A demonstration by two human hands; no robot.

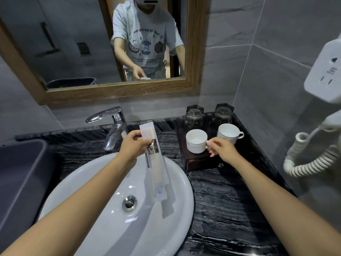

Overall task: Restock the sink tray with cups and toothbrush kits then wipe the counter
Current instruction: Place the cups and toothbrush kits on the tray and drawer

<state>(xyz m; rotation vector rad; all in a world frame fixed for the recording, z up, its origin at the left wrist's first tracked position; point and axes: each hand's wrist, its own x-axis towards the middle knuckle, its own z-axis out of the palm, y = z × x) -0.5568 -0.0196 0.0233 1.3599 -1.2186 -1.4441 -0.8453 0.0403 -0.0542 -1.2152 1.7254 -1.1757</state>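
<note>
Both hands hold: right hand (222,148) pinches the near cup (195,143) by its handle on the tray (201,162); left hand (132,145) grips upright toothbrush kits (156,174), perhaps three, left of it.

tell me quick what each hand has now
Left hand grips kit packets above the sink.
Right hand pinches the handle of the near white cup on the tray.

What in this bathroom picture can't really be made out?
All in the head view:
The packets in the left hand overlap, so their number is unclear; their print is too small.
The cup handle is mostly covered by the pinching right hand.
The bin is cut off by the left edge.
The dryer is cut off by the right edge.
The glasses are too dark to tell whether they stand upright or upturned.
</note>
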